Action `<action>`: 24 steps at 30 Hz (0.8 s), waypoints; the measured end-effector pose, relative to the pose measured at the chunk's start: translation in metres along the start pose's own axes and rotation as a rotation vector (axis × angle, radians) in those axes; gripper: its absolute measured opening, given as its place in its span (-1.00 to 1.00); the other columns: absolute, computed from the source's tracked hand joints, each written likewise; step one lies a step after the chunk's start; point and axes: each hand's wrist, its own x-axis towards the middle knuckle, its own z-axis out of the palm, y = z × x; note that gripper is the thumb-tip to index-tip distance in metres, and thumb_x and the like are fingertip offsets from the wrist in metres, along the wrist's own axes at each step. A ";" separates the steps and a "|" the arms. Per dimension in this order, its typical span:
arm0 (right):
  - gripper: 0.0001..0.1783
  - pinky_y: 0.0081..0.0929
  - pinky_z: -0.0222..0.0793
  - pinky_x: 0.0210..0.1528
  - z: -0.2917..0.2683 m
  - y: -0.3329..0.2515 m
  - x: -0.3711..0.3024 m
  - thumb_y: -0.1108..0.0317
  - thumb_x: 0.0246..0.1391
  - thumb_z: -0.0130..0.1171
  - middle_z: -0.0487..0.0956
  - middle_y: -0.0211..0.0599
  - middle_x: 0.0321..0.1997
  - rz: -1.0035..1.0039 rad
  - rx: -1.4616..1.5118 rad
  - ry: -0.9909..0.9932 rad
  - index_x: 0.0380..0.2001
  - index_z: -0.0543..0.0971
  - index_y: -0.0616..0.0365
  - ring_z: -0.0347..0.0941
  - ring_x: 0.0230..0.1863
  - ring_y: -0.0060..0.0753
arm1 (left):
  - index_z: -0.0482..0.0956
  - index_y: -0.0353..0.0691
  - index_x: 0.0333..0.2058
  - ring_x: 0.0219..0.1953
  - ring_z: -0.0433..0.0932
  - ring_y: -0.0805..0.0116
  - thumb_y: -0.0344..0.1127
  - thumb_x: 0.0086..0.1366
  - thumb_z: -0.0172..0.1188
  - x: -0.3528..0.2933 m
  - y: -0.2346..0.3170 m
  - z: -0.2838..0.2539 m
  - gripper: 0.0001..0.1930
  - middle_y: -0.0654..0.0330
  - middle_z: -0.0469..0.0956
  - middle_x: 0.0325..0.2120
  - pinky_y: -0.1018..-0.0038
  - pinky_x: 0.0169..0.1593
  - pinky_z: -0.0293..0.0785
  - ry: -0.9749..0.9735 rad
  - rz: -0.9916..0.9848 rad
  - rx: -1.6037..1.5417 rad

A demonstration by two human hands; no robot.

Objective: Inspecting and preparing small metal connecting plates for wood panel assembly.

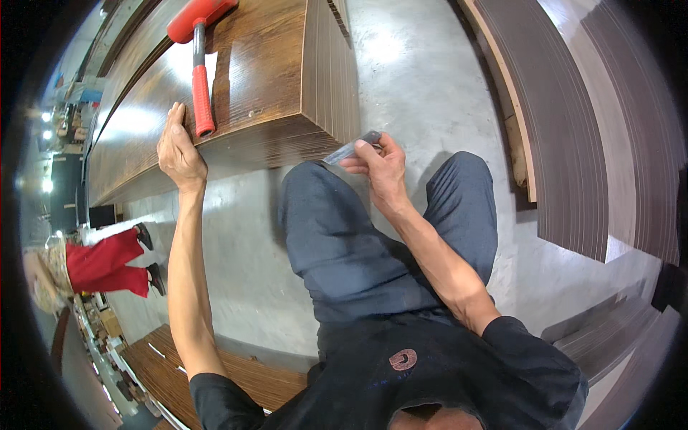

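Left hand (181, 154): grip wide, fingers extended, against the near edge of the board stack (269, 79).
Right hand (385, 170): grip narrow, pinching a flat grey tool (342, 153).
Tool position: beside the stack's near right corner; contact cannot be determined.
Mallet (202, 97): red-headed, lying atop the stack, handle toward the person.

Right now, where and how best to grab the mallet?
Probably by the red grip, from the near side and above: the mallet lies on the boards with its head away and this slim end toward their near edge. The left hand is nearest, just left of it.
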 end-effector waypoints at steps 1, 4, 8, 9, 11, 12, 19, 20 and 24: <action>-0.81 -0.54 0.58 -0.33 0.002 -0.001 -0.001 0.39 0.20 0.17 0.64 -0.19 -0.34 -0.007 0.005 -0.003 -0.19 0.48 0.27 0.65 -0.40 -0.38 | 0.62 -0.40 -0.03 0.16 0.52 0.01 -0.22 0.51 -0.26 0.000 0.000 -0.001 -0.53 -0.06 0.61 0.00 0.23 0.23 0.33 0.007 0.000 -0.006; -0.82 -0.53 0.56 -0.35 0.010 -0.003 -0.005 0.39 0.21 0.16 0.62 -0.19 -0.36 -0.032 0.004 0.007 -0.21 0.48 0.29 0.63 -0.41 -0.39 | 0.63 -0.39 -0.04 0.16 0.52 0.02 -0.22 0.51 -0.24 0.000 -0.001 0.000 -0.53 -0.05 0.62 -0.01 0.23 0.24 0.32 0.017 0.007 0.001; -0.83 -0.51 0.55 -0.36 0.016 -0.002 -0.007 0.40 0.22 0.14 0.62 -0.15 -0.36 -0.032 0.016 0.030 -0.21 0.48 0.29 0.61 -0.41 -0.40 | 0.63 -0.38 -0.04 0.15 0.52 0.02 -0.20 0.51 -0.23 -0.001 -0.001 -0.002 -0.53 -0.06 0.62 -0.02 0.23 0.24 0.31 0.022 -0.017 0.005; -0.83 -0.51 0.55 -0.36 0.017 -0.002 -0.007 0.40 0.22 0.14 0.62 -0.15 -0.36 -0.035 0.010 0.025 -0.21 0.48 0.29 0.61 -0.41 -0.40 | 0.63 -0.38 -0.04 0.15 0.52 0.02 -0.20 0.51 -0.23 0.001 -0.002 -0.003 -0.53 -0.06 0.62 -0.02 0.23 0.24 0.31 0.029 -0.021 0.006; -0.84 -0.50 0.54 -0.33 0.018 -0.004 -0.010 0.39 0.23 0.12 0.63 -0.12 -0.33 -0.019 -0.003 0.042 -0.20 0.47 0.27 0.61 -0.39 -0.39 | 0.62 -0.37 -0.02 0.18 0.50 0.03 -0.23 0.49 -0.15 0.002 -0.001 -0.007 -0.59 -0.06 0.60 0.02 0.25 0.24 0.30 0.018 -0.006 -0.011; -0.84 -0.50 0.54 -0.33 0.016 -0.002 -0.012 0.39 0.23 0.12 0.63 -0.12 -0.33 -0.017 -0.008 0.039 -0.20 0.47 0.27 0.61 -0.39 -0.39 | 0.62 -0.37 -0.02 0.18 0.50 0.03 -0.23 0.49 -0.15 -0.002 0.001 -0.009 -0.59 -0.06 0.60 0.02 0.25 0.24 0.30 0.020 -0.012 -0.010; -0.81 -0.43 0.55 -0.29 -0.001 0.000 -0.005 0.37 0.25 0.09 0.61 -0.11 -0.30 -0.002 0.009 0.133 -0.21 0.41 0.29 0.63 -0.32 -0.29 | 0.61 -0.35 -0.09 -0.17 0.60 0.29 -0.29 0.41 0.13 -0.102 0.118 0.001 -0.75 0.08 0.63 -0.13 0.40 -0.03 0.49 0.168 -0.715 -0.594; -0.79 -0.41 0.55 -0.28 -0.005 0.003 -0.002 0.36 0.25 0.08 0.60 -0.10 -0.29 -0.019 0.012 0.124 -0.20 0.39 0.30 0.63 -0.31 -0.27 | 0.61 -0.34 -0.11 -0.20 0.61 0.33 -0.28 0.40 0.15 -0.120 0.135 0.008 -0.76 0.08 0.64 -0.18 0.44 -0.09 0.51 -0.054 -1.002 -0.757; -0.75 -0.39 0.56 -0.28 -0.003 0.011 0.000 0.33 0.26 0.08 0.59 -0.07 -0.29 -0.043 0.007 0.119 -0.18 0.36 0.32 0.63 -0.28 -0.24 | 0.58 -0.39 -0.09 -0.23 0.65 0.31 -0.23 0.41 0.15 -0.151 0.167 0.059 -0.70 0.07 0.66 -0.22 0.46 -0.21 0.55 -0.233 -1.226 -1.233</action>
